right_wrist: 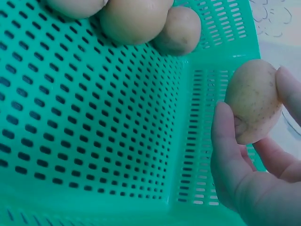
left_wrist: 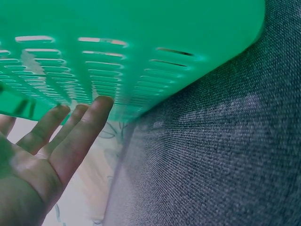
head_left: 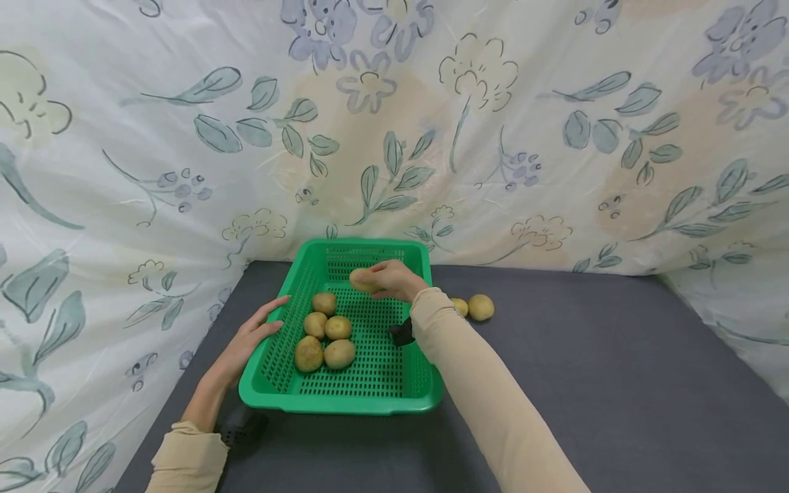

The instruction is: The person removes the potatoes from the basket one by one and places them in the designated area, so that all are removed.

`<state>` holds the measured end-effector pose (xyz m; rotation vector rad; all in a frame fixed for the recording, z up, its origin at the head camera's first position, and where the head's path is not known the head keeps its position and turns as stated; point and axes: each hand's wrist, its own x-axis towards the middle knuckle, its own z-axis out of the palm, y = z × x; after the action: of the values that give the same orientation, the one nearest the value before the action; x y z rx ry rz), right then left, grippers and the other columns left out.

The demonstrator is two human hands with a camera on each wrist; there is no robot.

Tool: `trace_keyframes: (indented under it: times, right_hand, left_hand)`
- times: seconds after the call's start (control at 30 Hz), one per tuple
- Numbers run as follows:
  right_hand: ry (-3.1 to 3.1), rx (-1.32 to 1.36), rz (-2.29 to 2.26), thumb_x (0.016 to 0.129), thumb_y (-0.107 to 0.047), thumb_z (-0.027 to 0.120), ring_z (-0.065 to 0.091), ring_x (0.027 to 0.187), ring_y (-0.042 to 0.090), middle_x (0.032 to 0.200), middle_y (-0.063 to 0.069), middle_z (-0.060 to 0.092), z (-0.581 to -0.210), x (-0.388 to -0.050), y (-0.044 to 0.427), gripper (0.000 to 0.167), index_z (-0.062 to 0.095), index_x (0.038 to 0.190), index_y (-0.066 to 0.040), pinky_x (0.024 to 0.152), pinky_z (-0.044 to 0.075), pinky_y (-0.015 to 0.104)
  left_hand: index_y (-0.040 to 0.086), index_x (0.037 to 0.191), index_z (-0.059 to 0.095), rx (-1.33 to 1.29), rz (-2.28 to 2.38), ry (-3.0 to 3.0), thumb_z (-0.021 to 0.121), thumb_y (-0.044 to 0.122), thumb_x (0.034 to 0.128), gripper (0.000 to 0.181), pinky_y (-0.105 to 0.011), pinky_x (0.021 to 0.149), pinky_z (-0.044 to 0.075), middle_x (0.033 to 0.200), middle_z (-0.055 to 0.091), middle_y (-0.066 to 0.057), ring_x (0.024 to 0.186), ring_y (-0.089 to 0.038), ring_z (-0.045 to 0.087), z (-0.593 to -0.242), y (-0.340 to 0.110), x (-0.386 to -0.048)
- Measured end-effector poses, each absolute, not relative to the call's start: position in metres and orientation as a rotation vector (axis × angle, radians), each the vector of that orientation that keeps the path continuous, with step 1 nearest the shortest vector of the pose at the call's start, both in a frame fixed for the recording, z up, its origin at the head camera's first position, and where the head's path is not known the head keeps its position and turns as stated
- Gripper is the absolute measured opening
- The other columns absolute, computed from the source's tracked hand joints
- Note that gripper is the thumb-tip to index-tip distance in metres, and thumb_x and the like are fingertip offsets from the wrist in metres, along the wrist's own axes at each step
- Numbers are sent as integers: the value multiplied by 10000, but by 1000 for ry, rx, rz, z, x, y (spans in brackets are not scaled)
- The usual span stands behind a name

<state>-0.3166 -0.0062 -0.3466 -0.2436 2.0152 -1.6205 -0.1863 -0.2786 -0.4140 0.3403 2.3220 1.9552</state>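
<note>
A green plastic basket point(head_left: 333, 404) with slotted walls and floor stands on the dark table. Several potatoes point(head_left: 339, 354) lie together on the left of its floor. Above the far part of the basket, my right hand point(head_left: 397, 278) pinches another potato point(right_wrist: 255, 100) between thumb and fingers, clear of the floor. My left hand point(head_left: 243, 346) is at the basket's left side; its fingers point(left_wrist: 82, 134) stretch nearly straight against the slotted outer wall. Part of the left thumb is cut off in the left wrist view.
Two more potatoes point(head_left: 481, 307) lie on the dark cloth surface point(head_left: 585, 370) to the right of the basket, one partly hidden by the right sleeve. Behind and at the left hangs a flower-patterned sheet point(head_left: 394, 171).
</note>
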Motion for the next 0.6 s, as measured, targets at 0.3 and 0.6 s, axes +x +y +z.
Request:
trace_keyframes:
  times: [0.3,0.6]
  right_hand:
    - [1954,-208,-1681,947,-165,621,482,1089,278,1343,200,409,-339,-322,4,522,430,1389,37,933,463,386]
    - [1948,-203,-1681,949,-180,619,476,990,227,1322,190,425,-331,-324,12,527,424,1399,14,860,503,318]
  left_hand:
    - [94,1529,180,340,1941,2342,395,286,1042,566,-416,851,483,1551,26,-184,1268,-473,310,-414,-279,-187]
    - [92,1527,182,339,1950,2328,398,274,1042,562,-404,826,502,1519,104,-214,1229,-447,374,-413,-278,-186]
